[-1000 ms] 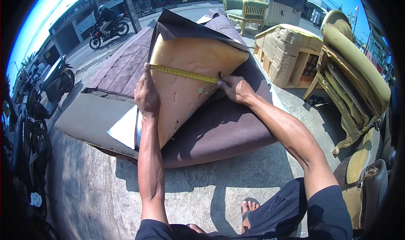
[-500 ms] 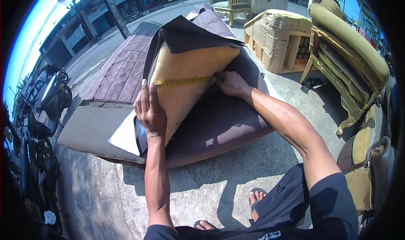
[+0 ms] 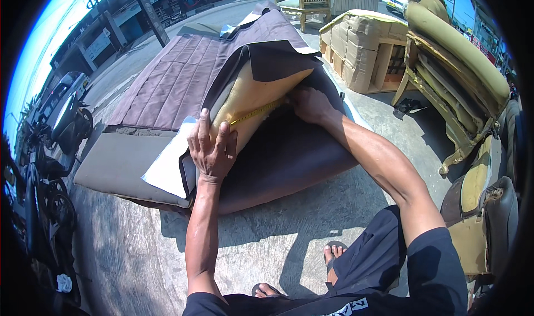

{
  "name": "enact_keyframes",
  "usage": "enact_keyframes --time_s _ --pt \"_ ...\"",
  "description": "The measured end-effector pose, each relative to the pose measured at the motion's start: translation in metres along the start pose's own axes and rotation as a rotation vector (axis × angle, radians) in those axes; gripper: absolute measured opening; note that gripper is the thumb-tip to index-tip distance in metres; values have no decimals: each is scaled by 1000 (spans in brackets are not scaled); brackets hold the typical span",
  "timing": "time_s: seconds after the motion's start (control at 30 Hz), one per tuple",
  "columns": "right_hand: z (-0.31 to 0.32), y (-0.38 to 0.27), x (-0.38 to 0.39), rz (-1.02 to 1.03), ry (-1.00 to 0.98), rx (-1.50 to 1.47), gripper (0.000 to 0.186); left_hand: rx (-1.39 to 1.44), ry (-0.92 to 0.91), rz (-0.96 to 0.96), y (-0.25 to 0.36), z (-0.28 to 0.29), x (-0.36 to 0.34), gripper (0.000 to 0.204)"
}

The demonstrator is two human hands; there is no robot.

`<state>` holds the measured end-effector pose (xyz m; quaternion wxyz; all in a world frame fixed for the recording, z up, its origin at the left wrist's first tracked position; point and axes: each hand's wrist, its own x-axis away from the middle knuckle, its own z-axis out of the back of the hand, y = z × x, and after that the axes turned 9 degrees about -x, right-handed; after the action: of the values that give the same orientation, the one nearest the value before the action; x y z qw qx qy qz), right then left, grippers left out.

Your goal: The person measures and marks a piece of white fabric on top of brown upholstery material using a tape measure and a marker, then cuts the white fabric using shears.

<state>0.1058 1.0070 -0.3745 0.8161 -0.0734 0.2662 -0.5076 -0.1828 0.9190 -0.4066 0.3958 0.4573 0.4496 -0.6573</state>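
Foam slab [image 3: 245, 96] lower; one tape [image 3: 257, 113], two hands.

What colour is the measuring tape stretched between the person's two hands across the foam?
Yellow with dark markings; the measuring tape shows best in the head view, lying across the foam.

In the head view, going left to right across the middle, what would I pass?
Parked motorcycle → grey cushion slab → left hand → yellow tape measure → right hand → stripped sofa frame.

One foam slab [image 3: 245, 96], one measuring tape [image 3: 253, 115], two hands, two motorcycles.
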Motion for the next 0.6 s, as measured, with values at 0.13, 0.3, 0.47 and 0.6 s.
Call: enact_keyframes --time_s 0.13,0.3,0.47,0.6 --pt "61 16 45 156 155 260 16 79 -54 -33 35 10 12 71" --pt "145 -3 195 -418 227 291 30 188 -222 -89 102 28 54 64" --pt "108 -27 302 -544 334 -105 25 135 -227 -83 140 28 75 52" --pt "117 -37 290 -523 332 95 19 159 -259 -126 129 30 76 48"
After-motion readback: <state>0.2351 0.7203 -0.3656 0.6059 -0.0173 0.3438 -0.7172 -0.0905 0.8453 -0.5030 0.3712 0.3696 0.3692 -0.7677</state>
